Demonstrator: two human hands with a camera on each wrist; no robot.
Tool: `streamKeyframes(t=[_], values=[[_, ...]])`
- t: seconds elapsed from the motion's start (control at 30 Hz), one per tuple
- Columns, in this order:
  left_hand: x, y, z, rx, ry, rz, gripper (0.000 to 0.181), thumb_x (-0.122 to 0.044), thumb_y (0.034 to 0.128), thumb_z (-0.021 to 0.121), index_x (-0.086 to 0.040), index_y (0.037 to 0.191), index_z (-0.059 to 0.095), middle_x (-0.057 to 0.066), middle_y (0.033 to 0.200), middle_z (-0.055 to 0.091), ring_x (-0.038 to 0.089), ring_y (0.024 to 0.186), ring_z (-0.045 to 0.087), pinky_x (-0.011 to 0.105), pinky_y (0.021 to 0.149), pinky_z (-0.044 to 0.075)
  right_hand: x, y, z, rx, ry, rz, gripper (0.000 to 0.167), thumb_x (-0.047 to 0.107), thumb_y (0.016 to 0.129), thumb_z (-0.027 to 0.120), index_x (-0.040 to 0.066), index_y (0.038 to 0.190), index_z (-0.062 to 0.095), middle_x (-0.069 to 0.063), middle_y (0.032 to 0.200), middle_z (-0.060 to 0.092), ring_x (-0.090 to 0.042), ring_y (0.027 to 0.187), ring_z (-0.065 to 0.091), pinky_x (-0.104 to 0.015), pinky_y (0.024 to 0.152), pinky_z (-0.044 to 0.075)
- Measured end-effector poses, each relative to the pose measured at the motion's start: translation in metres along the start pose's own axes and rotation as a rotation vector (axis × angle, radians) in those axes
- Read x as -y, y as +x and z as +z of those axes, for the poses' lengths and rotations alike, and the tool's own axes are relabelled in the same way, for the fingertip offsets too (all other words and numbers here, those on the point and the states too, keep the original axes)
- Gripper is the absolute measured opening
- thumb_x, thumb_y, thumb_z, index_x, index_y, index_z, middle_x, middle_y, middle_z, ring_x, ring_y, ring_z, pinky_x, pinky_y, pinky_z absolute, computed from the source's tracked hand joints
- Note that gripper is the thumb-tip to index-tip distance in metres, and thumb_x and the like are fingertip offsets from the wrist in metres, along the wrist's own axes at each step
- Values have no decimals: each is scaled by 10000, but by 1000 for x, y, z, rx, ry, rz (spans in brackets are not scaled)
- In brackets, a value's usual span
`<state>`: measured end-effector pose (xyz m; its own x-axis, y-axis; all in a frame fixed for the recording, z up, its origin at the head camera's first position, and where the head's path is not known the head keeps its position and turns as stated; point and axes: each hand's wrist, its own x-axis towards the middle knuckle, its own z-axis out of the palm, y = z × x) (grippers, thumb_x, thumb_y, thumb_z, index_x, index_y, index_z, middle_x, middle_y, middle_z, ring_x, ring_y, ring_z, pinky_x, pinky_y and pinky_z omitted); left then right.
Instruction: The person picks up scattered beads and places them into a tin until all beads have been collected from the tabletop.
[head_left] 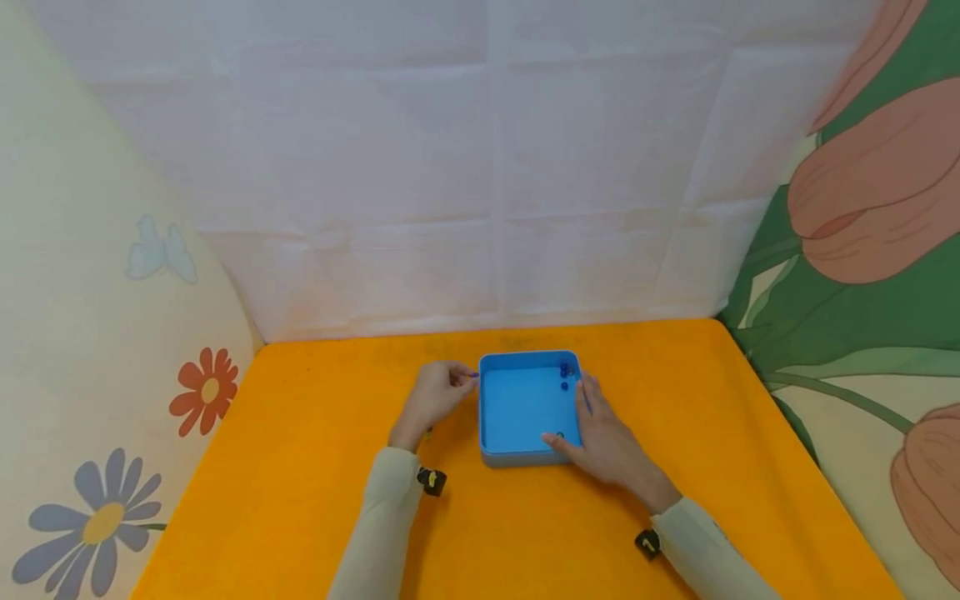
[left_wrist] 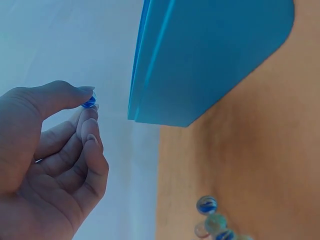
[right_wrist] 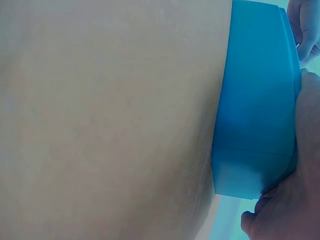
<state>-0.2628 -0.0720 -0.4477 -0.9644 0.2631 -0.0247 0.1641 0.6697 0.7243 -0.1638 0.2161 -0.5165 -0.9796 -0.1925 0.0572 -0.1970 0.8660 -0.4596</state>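
Observation:
Between its thumb and fingertip, my left hand (head_left: 438, 393) pinches a small clear-and-blue marble (left_wrist: 89, 102), just outside the left wall of a square blue box (head_left: 517, 360). Its other fingers curl in toward the palm. My right hand (head_left: 606, 442) holds the box at its near right corner, thumb over the front rim and fingers along the right side. Several dark blue marbles (head_left: 564, 386) lie inside by the far right corner. A greenish marble (head_left: 560, 435) is near the right thumb, partly hidden.
A cluster of loose glass marbles (left_wrist: 206, 205) sits on the table left of the box, mostly hidden by the left wrist in the head view. An orange cloth covers the table (head_left: 675, 375). A white sheet (head_left: 375, 167) hangs behind, with flowered panels at both sides.

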Motion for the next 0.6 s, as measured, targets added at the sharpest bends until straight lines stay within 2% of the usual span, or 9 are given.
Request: streamKeyframes(t=[0.6], values=[[-11, 10, 6, 23, -12, 38, 212, -240, 1003, 732, -58, 1097, 788, 68, 942, 754, 172, 779, 625, 266, 667, 551, -1, 0, 0, 13, -15, 22, 1161, 763, 960, 522, -61, 1656, 91, -243, 1765, 37, -440, 1631, 150, -586, 1218, 376]])
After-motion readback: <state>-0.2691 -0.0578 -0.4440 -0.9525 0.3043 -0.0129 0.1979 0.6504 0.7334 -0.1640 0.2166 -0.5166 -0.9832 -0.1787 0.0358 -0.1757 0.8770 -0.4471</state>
